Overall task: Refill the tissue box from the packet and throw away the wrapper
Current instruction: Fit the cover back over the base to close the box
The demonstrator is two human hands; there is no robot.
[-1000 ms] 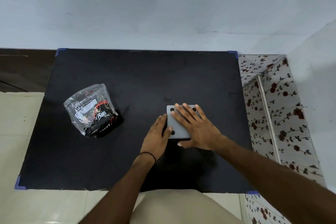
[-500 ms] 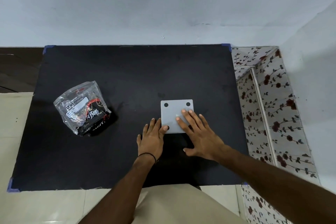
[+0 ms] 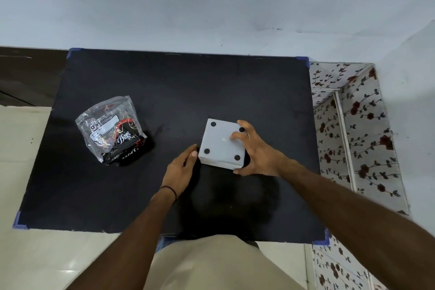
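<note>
A pale grey square tissue box (image 3: 220, 142) lies upside down on the black table (image 3: 179, 92), its base with round black pads facing up. My right hand (image 3: 256, 152) grips the box's right side, fingers over the top, thumb at the near corner. My left hand (image 3: 182, 167) rests against the box's left side with its fingers curled around the edge. The tissue packet (image 3: 113, 130), clear plastic with black and red print, lies apart at the table's left.
A pale wall runs behind the table. A floral-patterned cabinet (image 3: 353, 125) stands against the table's right edge. Tiled floor (image 3: 21, 148) shows at the left and front.
Both hands shifted from lying flat on the box top to holding its sides. The box now looks lifted or tilted, showing its near side wall.
</note>
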